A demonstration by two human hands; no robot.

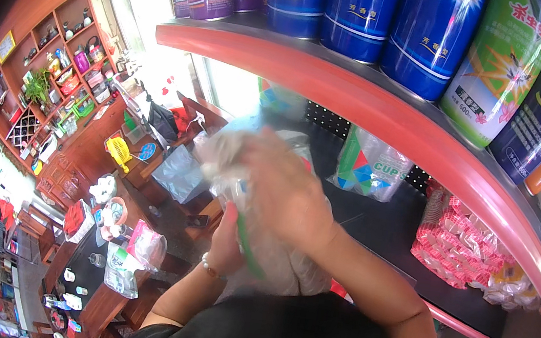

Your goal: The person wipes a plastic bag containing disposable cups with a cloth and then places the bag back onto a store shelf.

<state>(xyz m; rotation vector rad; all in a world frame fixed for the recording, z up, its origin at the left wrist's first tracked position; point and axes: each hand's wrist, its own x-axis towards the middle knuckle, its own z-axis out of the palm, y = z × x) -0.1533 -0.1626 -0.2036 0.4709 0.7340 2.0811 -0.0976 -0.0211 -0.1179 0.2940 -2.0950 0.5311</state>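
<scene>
My right hand (291, 202), blurred by motion, has a greyish-beige cloth (221, 150) under its fingers. Below the cloth is a clear plastic-wrapped package (234, 188) whose contents I cannot make out. My left hand (227, 248), with a beaded bracelet at the wrist, grips this package from the left, thumb up. A green strip (249, 251) runs beside that thumb. Both hands are close in front of my body, at the edge of a black shelf (361, 222). The cloth and my right forearm hide much of the package.
An upper shelf with a red curved edge (353, 87) holds several blue spray cans (357, 16) and green ones (498, 71). On the lower shelf are wrapped plastic cups (373, 167) and red-checked packs (461, 240). A cluttered wooden table (102, 300) stands at left.
</scene>
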